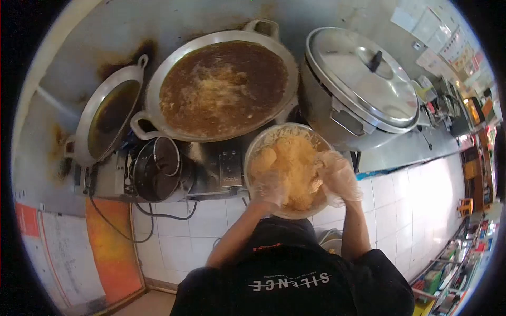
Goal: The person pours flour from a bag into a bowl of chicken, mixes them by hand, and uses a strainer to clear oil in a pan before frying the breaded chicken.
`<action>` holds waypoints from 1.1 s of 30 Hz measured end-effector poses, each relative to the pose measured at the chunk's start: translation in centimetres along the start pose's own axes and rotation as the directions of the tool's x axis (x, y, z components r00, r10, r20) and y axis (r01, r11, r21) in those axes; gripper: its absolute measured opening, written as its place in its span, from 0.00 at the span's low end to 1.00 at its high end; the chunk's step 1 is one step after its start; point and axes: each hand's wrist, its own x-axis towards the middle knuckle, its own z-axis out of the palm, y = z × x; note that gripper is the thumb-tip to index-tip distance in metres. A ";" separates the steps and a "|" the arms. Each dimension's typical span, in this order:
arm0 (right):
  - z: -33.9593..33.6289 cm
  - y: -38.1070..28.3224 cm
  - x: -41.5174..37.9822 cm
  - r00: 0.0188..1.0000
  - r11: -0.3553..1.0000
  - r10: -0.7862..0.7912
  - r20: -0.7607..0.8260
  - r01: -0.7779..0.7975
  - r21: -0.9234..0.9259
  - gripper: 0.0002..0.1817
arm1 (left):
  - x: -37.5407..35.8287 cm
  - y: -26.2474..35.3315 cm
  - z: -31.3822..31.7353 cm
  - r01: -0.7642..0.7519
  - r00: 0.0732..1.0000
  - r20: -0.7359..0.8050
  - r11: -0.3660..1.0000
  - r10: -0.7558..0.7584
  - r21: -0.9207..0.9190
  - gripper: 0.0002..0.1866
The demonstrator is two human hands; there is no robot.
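Note:
A metal bowl (252, 197) in front of me holds pale orange flour (292, 152) and coated pieces. Thin clear plastic gloves cover both hands. My left hand (270, 188) is at the bowl's near left side, its fingers in the flour and smeared by motion. Over the right side of the bowl, my right hand (339, 176) is curled around a flour-coated piece (315, 184), partly hidden by the fingers. What food is under the coating cannot be made out. Another rounded coated piece (265, 157) lies at the bowl's left.
Behind the bowl, a large wok (153, 100) holds dark oil with foaming food. A smaller oil-filled wok (81, 137) leans at far left, near a dark pot (138, 176). A big lidded pot (337, 113) stands right, beside a steel counter (406, 152). Cables (150, 215) hang below the stove.

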 end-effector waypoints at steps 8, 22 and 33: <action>-10.9 -8.8 15.3 0.985 0.986 -0.004 -0.171 0.032 0.165 0.18 | -0.3 1.9 -3.0 0.269 0.963 0.041 0.933 -0.267 -0.238 0.19; 4.4 -4.1 36.2 0.966 0.986 0.080 0.244 -0.041 -0.161 0.18 | 0.4 2.1 -0.4 0.218 0.968 -0.058 0.930 -0.245 -0.297 0.11; -8.7 -13.4 19.0 0.921 0.867 0.387 0.044 -0.379 0.323 0.21 | -0.3 1.7 -2.9 0.214 0.976 0.001 0.953 -0.219 -0.215 0.13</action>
